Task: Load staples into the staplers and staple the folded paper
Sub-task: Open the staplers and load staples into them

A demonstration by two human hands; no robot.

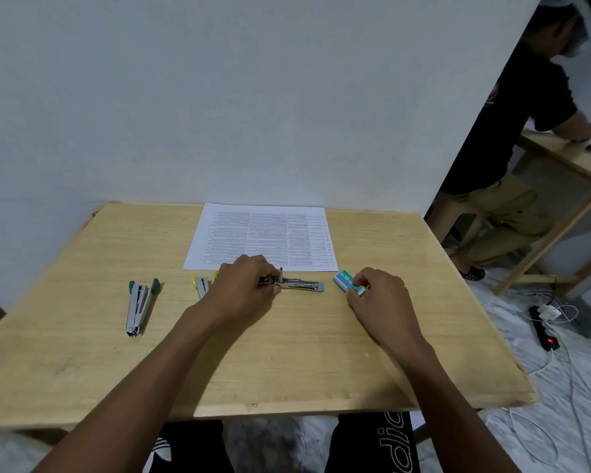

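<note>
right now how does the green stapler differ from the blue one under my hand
The green stapler lies untouched at the left, running near to far; the blue stapler lies crosswise, held by the left hand. Trim differs: green versus blue. Both are metal and opened.

The pale wooden tabletop (287, 353) looked matt, its grain visible. The white printed paper sheet (263, 237) lay smooth. The green-tipped stapler (138, 307) had a glossy metal body and plastic-looking tips.

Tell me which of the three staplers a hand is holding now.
The blue-ended stapler, gripped by the left hand; the green stapler and the yellow stapler lie further left.
</note>
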